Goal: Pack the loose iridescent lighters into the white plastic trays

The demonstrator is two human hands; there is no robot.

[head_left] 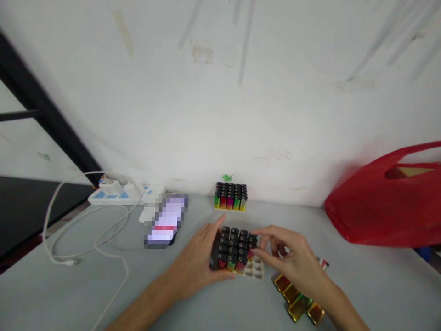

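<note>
A pale tray with rounded slots stands tilted on the table, holding rows of black-topped, colourful lighters. My left hand is wrapped around the tray's left side, thumb along the near edge. At the right-hand column, my right hand pinches the black top of one lighter between thumb and fingers. Several slots nearest me on that side show bare. Under and beside my right wrist lie several loose gold-coloured lighters, partly hidden by the arm.
Against the wall stands a second block of lighters. To the left are a phone with a blurred screen, a white power strip and a looping white cable. A red bag sits at the right.
</note>
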